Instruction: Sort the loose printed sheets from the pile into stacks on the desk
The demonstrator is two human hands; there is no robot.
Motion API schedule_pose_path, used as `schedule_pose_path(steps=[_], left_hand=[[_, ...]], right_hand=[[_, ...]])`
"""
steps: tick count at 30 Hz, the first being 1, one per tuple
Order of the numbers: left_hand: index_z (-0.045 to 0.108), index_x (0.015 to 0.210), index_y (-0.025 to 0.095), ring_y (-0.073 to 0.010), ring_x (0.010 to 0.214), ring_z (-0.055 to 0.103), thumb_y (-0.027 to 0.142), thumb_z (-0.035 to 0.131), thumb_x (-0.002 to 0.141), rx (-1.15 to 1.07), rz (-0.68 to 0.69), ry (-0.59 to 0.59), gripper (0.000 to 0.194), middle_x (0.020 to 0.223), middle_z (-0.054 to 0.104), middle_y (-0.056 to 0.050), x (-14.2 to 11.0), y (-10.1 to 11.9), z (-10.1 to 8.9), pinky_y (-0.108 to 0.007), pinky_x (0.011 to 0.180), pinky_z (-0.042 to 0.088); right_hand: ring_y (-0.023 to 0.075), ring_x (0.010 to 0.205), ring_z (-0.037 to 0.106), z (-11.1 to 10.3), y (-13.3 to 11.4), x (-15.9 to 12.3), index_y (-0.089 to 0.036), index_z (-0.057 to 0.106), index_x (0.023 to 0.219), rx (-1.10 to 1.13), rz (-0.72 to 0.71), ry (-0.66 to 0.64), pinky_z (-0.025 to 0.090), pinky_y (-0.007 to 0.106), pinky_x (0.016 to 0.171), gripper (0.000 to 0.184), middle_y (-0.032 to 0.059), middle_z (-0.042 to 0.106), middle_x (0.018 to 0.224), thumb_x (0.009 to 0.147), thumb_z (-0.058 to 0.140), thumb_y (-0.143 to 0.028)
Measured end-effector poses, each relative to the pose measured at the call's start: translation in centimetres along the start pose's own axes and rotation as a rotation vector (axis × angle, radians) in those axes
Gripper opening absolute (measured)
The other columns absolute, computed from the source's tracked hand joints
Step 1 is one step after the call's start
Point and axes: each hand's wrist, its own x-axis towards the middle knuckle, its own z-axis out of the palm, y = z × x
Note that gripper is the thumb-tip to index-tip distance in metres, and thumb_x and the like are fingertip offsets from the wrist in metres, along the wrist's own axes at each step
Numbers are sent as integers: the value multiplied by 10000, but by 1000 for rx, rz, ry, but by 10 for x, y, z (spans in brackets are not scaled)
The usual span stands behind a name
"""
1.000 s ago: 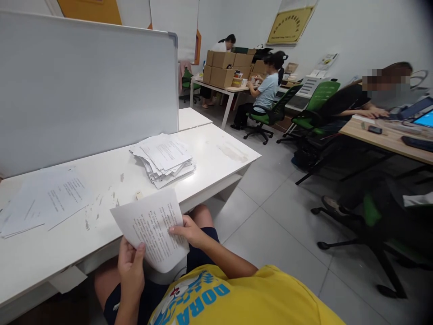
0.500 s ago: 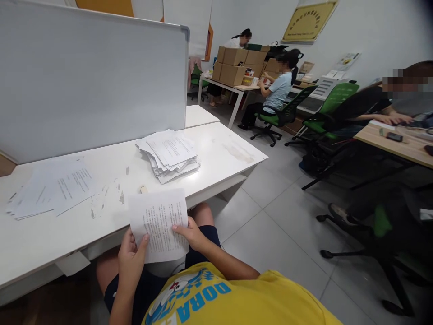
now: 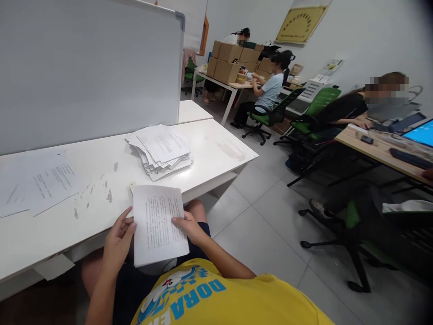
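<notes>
I hold a folded printed sheet (image 3: 157,223) over my lap at the front edge of the white desk (image 3: 216,151). My left hand (image 3: 117,239) grips its left edge, fingers behind and thumb on top. On the right edge my right hand (image 3: 189,227) pinches the paper. A messy stack of folded sheets (image 3: 158,151) lies on the desk just beyond. Flat printed papers (image 3: 37,183) lie at the desk's left.
A grey partition panel (image 3: 88,72) stands along the desk's back. Other people sit on green office chairs (image 3: 270,115) at desks to the right; cardboard boxes (image 3: 230,63) are piled on the far table. A wooden desk (image 3: 382,146) with a laptop is at right.
The sheet has turned from tilted to upright and come closer to me. My left hand slid from the bottom corner to the left edge.
</notes>
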Motion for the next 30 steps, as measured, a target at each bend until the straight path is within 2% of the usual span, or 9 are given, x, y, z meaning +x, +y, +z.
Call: schedule_pose_path(steps=[3,5,8,12,16,19,23,26,30], left_hand=[[585,1352,220,-176,792,676,542,749,709,-48,-36,-109,737,924,699,-51,-4,-5,-2,-268,708,574],[579,1359,211,-238,916,698,555,759,698,-92,-83,-167,767,1071,719,-106,-9,-10,1,-308,744,588],[606,1321,181,-310,1131,649,579,743,703,-101,-116,-133,747,1270,666,-153,-14,-19,8,-385,894,567],[640,1287,176,-312,1207,610,580,679,751,50,-84,-57,673,1302,655,-128,-10,-24,8,-429,1033,484],[683,1242,186,-315,1249,581,557,672,741,139,-58,-146,624,1313,653,-104,-1,-20,4,-433,1098,420],[694,1218,165,-331,1212,598,556,702,701,54,-100,-194,649,1307,651,-128,3,-19,7,-448,1052,459],[647,1267,169,-297,1098,649,533,722,706,-96,-154,-63,673,1209,686,-133,4,-21,14,-399,916,537],[561,1351,193,-255,1098,643,500,681,778,-107,-57,-11,661,1241,655,-130,4,-23,21,-364,911,536],[464,1426,247,-223,1104,630,375,602,859,88,93,21,597,1412,517,-135,6,-26,36,-348,894,543]], right_hand=[[270,873,693,-2,13,2,-179,712,954,99,0,114,529,443,863,512,92,743,920,624,810,-558],[276,888,695,3,22,1,-186,708,957,172,-18,200,531,452,880,529,91,749,937,601,824,-559],[287,944,692,11,30,-4,-197,704,972,261,-25,280,526,462,918,529,96,750,1010,598,823,-551],[266,969,678,8,28,-13,-197,710,994,163,53,133,527,424,918,487,87,745,1024,614,837,-473],[160,585,601,-9,23,-16,-176,701,952,29,204,-74,507,287,531,399,34,699,737,684,805,-452],[121,482,554,-20,23,-14,-158,677,1006,6,236,-133,424,227,399,435,15,678,690,717,786,-464],[102,421,532,-27,27,-12,-147,658,1022,-48,192,-182,440,228,386,445,16,683,687,764,749,-498],[100,437,536,-21,29,-12,-169,636,1032,-7,121,-71,447,225,397,443,13,681,707,773,732,-515],[101,418,507,-4,28,-10,-175,618,947,34,87,104,444,235,406,453,-8,633,605,733,735,-556]])
